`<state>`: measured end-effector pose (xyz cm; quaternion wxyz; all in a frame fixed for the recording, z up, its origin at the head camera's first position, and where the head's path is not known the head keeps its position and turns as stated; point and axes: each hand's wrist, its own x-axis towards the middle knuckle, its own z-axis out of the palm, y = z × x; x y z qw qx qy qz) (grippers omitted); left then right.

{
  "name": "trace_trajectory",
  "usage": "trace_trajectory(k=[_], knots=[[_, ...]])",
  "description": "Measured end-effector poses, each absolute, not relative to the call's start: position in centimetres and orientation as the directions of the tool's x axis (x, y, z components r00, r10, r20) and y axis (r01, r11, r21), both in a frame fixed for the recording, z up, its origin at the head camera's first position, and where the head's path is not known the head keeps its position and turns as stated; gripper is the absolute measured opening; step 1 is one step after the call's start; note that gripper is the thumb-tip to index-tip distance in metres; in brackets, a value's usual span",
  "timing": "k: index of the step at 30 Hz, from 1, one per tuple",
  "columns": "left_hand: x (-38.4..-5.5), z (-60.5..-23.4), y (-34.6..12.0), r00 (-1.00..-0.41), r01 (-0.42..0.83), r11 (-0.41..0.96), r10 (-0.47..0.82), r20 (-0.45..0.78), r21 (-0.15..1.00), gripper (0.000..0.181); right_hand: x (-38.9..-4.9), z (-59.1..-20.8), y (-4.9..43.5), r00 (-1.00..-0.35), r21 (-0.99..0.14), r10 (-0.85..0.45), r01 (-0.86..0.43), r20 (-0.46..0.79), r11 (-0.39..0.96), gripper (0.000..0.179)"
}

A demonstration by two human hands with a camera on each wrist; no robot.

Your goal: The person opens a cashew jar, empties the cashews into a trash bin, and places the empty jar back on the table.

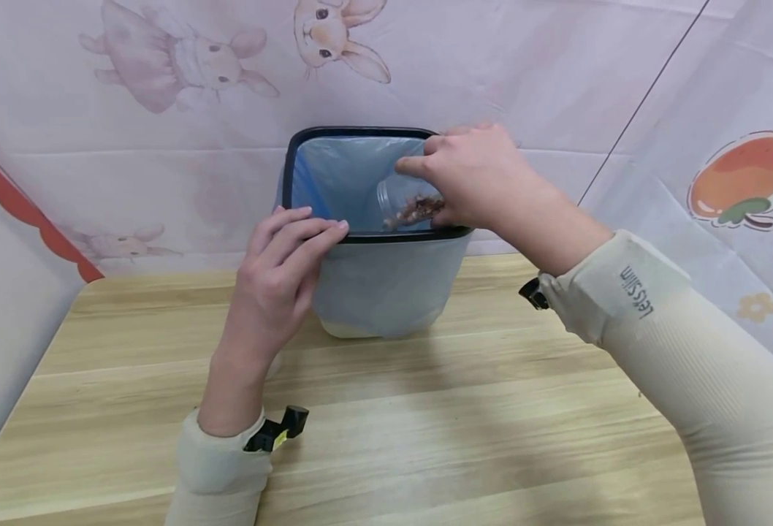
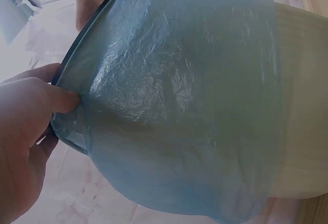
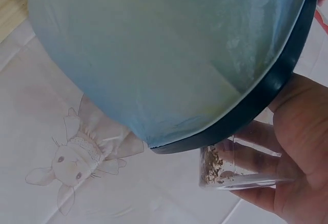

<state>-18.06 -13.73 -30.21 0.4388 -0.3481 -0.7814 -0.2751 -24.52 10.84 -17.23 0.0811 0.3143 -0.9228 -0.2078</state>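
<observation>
A trash bin (image 1: 386, 292) with a black rim (image 1: 393, 237) stands upright, lined with a translucent blue bag (image 1: 343, 164) that folds down over its outside. My left hand (image 1: 275, 274) grips the near left corner of the rim; in the left wrist view its thumb (image 2: 66, 101) presses the bag from outside. Over the bin's right side, my right hand (image 1: 478, 179) holds a clear jar (image 1: 389, 193) tipped on its side, its mouth facing into the bin. Brown, dry bits (image 1: 419, 210) lie along the jar's lower wall. The right wrist view shows fingers behind the jar (image 3: 241, 180).
The bin stands on a light wood-grain table (image 1: 373, 424), close to a pale wall covering (image 1: 215, 183) printed with rabbits. A second printed panel (image 1: 689, 95) rises at the right. Black wrist straps (image 1: 275, 435) sit at both sleeve cuffs.
</observation>
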Motion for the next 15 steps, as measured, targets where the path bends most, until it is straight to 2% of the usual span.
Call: trace_trajectory(k=[15], knots=[[-18.08, -30.41, -13.73, -0.379, 0.785, 0.606, 0.301, 0.875, 0.131, 0.036, -24.64, -17.44, 11.49, -0.744, 0.466, -0.666, -0.570, 0.057, 0.676, 0.079]])
